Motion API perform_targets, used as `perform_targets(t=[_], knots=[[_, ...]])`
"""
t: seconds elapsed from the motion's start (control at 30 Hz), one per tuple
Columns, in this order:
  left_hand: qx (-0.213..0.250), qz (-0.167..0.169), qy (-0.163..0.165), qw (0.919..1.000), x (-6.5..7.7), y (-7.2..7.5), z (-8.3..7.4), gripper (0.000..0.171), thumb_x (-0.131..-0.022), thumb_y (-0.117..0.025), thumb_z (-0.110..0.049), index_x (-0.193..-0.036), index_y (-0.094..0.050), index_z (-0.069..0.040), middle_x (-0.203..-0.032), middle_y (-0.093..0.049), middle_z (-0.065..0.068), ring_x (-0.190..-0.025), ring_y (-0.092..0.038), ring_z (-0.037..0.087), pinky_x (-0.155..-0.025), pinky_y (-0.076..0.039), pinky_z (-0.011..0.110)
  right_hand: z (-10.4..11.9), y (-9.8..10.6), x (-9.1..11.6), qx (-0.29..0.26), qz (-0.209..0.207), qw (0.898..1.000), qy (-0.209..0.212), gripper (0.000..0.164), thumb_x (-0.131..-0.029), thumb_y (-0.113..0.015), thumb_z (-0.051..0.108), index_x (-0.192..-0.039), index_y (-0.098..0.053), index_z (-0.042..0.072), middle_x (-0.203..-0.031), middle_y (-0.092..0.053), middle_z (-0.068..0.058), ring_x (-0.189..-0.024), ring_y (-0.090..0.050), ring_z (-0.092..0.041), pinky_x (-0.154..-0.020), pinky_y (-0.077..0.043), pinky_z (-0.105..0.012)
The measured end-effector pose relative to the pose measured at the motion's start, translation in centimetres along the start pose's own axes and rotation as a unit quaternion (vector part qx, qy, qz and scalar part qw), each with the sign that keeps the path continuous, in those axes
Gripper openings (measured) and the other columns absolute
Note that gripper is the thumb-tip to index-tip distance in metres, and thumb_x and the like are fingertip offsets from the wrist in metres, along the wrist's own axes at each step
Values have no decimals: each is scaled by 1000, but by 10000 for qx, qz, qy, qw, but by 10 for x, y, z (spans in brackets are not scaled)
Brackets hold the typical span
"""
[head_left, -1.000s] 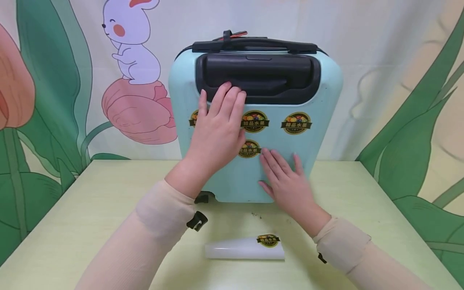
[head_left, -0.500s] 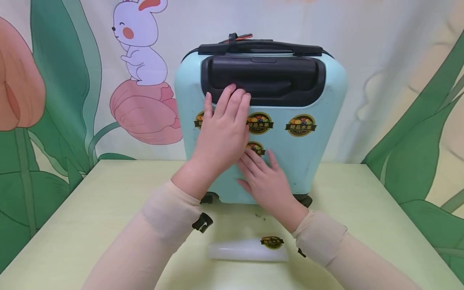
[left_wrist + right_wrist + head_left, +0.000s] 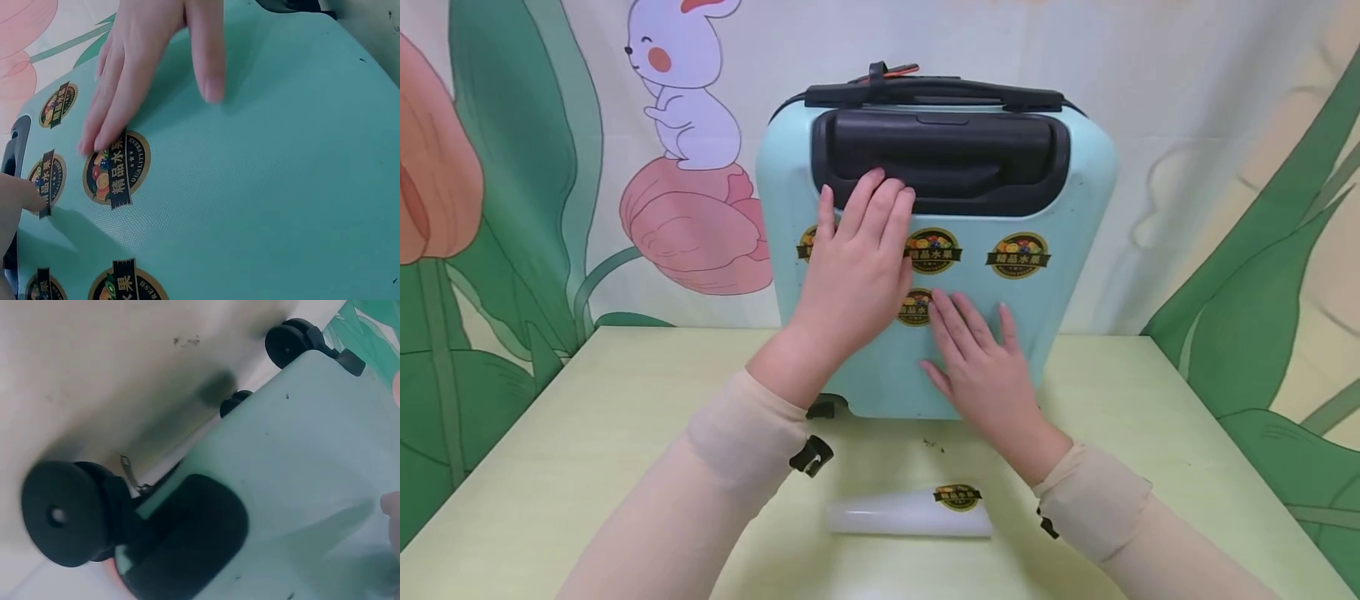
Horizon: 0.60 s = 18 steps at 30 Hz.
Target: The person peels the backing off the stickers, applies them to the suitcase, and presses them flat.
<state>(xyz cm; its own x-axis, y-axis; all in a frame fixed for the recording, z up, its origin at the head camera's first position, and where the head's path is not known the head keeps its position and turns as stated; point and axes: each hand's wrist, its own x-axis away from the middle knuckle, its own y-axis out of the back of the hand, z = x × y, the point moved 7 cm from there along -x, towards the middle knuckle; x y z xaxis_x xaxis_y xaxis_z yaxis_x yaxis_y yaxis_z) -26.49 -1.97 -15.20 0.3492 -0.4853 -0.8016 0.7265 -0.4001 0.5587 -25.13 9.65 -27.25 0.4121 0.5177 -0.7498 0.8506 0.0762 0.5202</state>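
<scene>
A light-blue suitcase (image 3: 887,379) stands upright, its black handle recess (image 3: 940,158) at the top. Round fruit stickers (image 3: 1017,255) in black and gold dot its face in two rows. My left hand (image 3: 859,275) rests on the upper left of the case, fingertips against the lower edge of the recess. It covers part of the stickers beneath. My right hand (image 3: 985,367) lies with straight fingers on the case, fingertips at the right edge of a lower-row sticker (image 3: 914,307). In the left wrist view, those fingers touch that sticker (image 3: 128,172), and another sticker (image 3: 128,284) sits beside it.
A curled white sheet (image 3: 902,515) bearing one sticker (image 3: 958,497) lies on the pale table (image 3: 655,450) in front of the suitcase. Black wheels (image 3: 62,515) show at the case's bottom. A cartoon-printed cloth (image 3: 1187,167) hangs behind.
My right hand slid left over the lower-row sticker, then back right to its edge. My left hand has kept its place on the suitcase.
</scene>
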Motion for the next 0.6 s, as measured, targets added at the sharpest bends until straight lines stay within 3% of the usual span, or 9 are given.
perform_targets(t=[0.13,0.23,0.33,0.4,0.5,0.6], knots=[[264,133,52,9995,4,-5,3,57,-87,-56,-17,-138,-37,-1,-144,-34,13,-139,-17,26,-109,-8,54,-1,5,17,-398,-43,9988,269,56,-101,-28,40,-136,-46,0,-145,-38,-12,-133,-34,-26,-101,-28,-57],[697,188,-31,9974,15,-7,0,59,-88,-57,-19,-141,-36,-2,-150,-25,13,-141,-10,24,-109,-9,53,3,8,33,-1149,160,9918,534,44,-96,-43,30,-124,-56,-1,-132,-52,-14,-121,-48,-29,-93,-39,-52],[1174,178,-338,9924,30,-9,-14,57,-87,-60,-19,-138,-41,-3,-151,-23,14,-141,-13,26,-106,-17,57,5,7,49,-1800,664,9802,481,32,-86,-62,20,-110,-65,0,-110,-65,-11,-99,-62,-27,-82,-48,-43],[1453,198,-569,9876,41,-12,-24,54,-85,-63,-17,-134,-46,-3,-150,-25,16,-139,-18,28,-104,-23,58,3,3,60,-2089,1213,9702,187,28,-80,-69,17,-104,-68,2,-96,-68,-7,-86,-64,-22,-74,-51,-37],[1640,340,-773,9828,56,-17,-34,52,-83,-66,-14,-131,-50,-4,-148,-30,16,-137,-25,29,-100,-30,57,2,-6,73,-2468,2241,9419,-406,20,-82,-69,19,-98,-68,7,-86,-67,0,-75,-63,-14,-62,-51,-30],[1785,649,-897,9777,71,-20,-43,48,-83,-65,-15,-129,-52,-4,-145,-34,16,-135,-29,28,-98,-35,54,1,-15,89,-2891,3233,8956,-985,16,-85,-66,21,-96,-67,9,-78,-64,6,-67,-59,-8,-56,-47,-25]])
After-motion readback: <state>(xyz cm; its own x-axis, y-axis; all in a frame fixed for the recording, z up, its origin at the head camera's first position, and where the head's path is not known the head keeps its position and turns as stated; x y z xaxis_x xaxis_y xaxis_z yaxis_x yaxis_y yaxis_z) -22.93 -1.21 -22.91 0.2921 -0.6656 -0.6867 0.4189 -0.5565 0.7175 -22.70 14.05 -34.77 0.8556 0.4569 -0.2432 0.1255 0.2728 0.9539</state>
